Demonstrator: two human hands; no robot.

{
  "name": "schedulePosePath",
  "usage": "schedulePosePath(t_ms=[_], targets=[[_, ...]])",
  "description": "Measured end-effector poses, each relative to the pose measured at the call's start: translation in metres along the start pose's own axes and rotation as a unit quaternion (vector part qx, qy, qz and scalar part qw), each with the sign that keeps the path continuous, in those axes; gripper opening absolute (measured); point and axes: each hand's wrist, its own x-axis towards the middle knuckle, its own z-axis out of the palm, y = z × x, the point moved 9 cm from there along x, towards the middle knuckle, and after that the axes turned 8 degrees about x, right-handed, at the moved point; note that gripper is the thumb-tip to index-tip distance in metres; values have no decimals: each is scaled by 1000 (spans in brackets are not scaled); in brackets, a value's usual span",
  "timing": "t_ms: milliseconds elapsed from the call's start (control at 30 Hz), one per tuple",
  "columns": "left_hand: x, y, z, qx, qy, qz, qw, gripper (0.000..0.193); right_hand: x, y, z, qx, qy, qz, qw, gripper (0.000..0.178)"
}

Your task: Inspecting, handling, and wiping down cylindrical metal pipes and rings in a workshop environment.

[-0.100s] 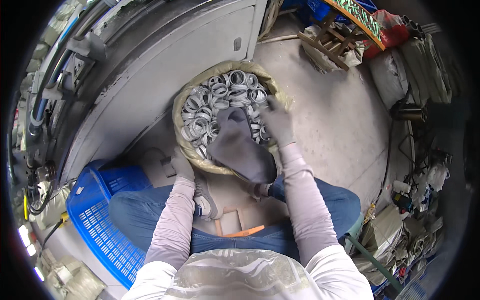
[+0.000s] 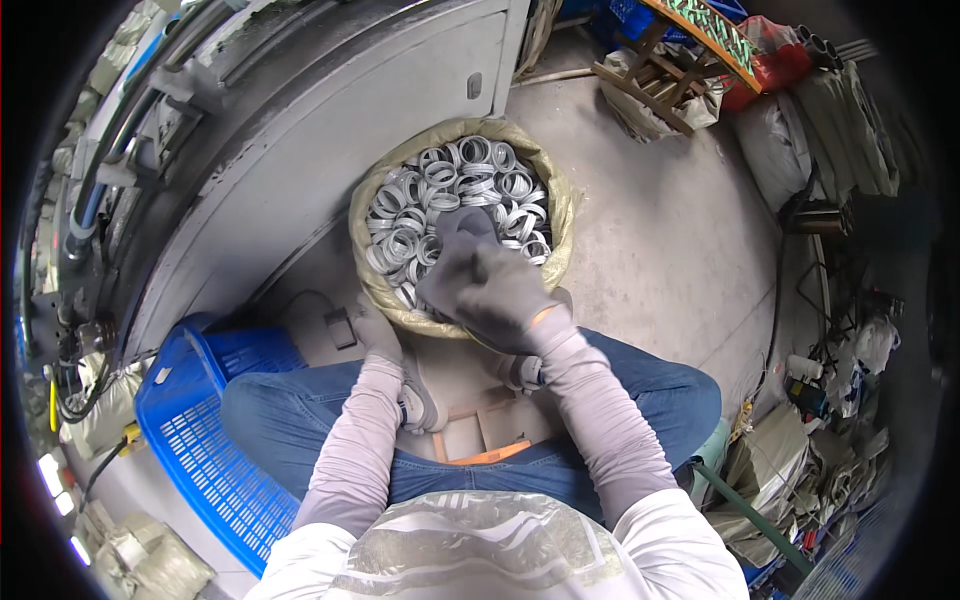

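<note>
A yellowish woven sack (image 2: pixel 562 215) with a rolled rim stands in front of me, filled with light grey plastic rings (image 2: pixel 438 174). On the rings and over the near rim lies a dark grey, smooth piece (image 2: pixel 450 272), whose exact kind I cannot make out. My gloved right hand (image 2: pixel 508 298) is over this piece and covers much of it; its fingers are smeared by motion, so its grip is unclear. Beside the sack's near left side is my gloved left hand (image 2: pixel 378 333), fingers stretched along the outside, holding nothing that shows.
A blue plastic basket (image 2: pixel 225 470) stands by my left knee. A grey metal panel (image 2: pixel 330 130) rises behind the sack on the left. Near my feet lies a small wooden frame (image 2: pixel 484 428). Farther right are a wooden stool (image 2: pixel 655 85) and piled folded sacks (image 2: pixel 855 130).
My right hand has moved left and nearer, from the sack's right rim onto the dark grey piece. My left hand has shifted slightly right.
</note>
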Motion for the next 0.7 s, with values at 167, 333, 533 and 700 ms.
schedulePosePath(t_ms=[167, 333, 533, 700], targets=[[-62, 23, -8, 353, 0, 75, 933, 77, 2, -23, 0, 46, 62, 17, 997, 27], [-124, 48, 23, 115, -130, -146, 974, 72, 16, 31, -73, 367, 277, 88, 883, 45], [-111, -11, 42, 124, -312, -55, 940, 55, -33, 150, -15, -12, 225, 301, 927, 51], [-72, -51, 52, -162, -345, -106, 918, 36, -17, 214, 80, 850, 153, 223, 453, 45]])
